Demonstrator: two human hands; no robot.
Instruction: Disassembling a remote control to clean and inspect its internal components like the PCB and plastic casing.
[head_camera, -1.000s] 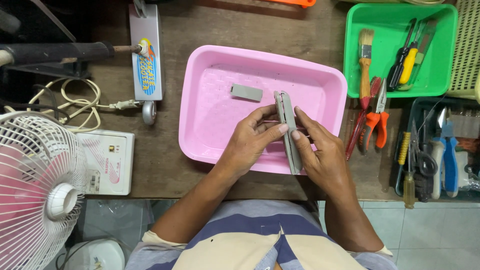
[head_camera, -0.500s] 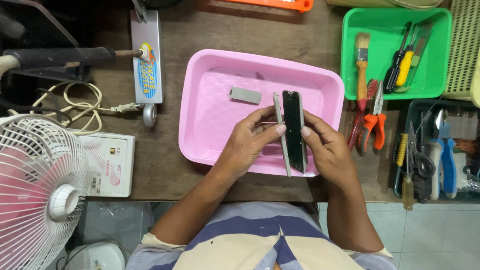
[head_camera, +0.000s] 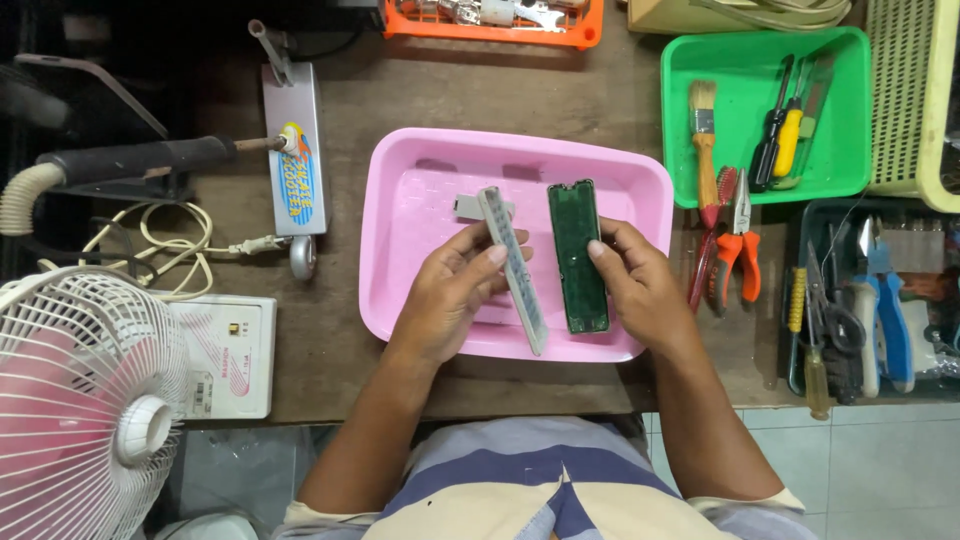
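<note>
And the two halves are apart now: half a second back the grey shell and the green board sat pressed together between the hands, and a second back they were one closed stick, so the casing has come open and its inside is on show. The left hand (head_camera: 450, 295) grips the grey shell (head_camera: 512, 268) edge-on, fingers wrapped round its lower length, thumb on the near side. The right hand (head_camera: 640, 290) pinches the board half (head_camera: 577, 255), green face up, thumb on its right edge and fingers underneath. Both pieces hover over the centre of the pink tray (head_camera: 400, 250), just beside each other with a narrow gap between them. Long axes run nearly up and down the frame; the shell leans a touch, top end toward upper left and bottom end toward lower right, while the board stands almost straight, its rounded top toward the tray's far rim. A small grey cover (head_camera: 465, 205) lies flat in the tray, just above the shell's top end. Off to the right sit the green tray (head_camera: 850, 170) of tools and the orange pliers (head_camera: 742, 240); the white fan (head_camera: 80, 400) fills the lower left corner.
</note>
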